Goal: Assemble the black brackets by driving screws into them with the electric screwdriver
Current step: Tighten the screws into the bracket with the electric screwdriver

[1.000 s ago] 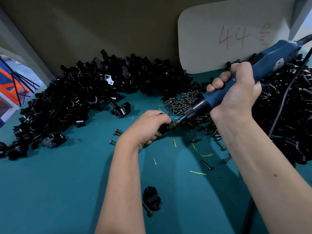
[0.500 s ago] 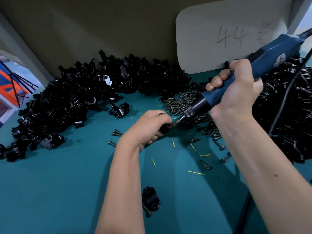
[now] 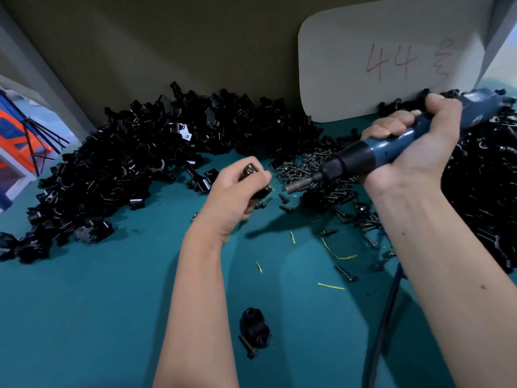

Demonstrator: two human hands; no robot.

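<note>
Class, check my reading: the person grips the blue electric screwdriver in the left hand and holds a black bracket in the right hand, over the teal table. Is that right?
Not quite: the hands are swapped. In the head view the right hand grips the blue electric screwdriver, and the left hand holds the black bracket, over the teal table.

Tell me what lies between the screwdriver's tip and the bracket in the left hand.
In the head view, a short gap over teal table separates the screwdriver from the bracket in the left hand; loose screws lie below.

Teal tabletop [image 3: 84,317] (cardboard wall [image 3: 140,51] behind)
</note>
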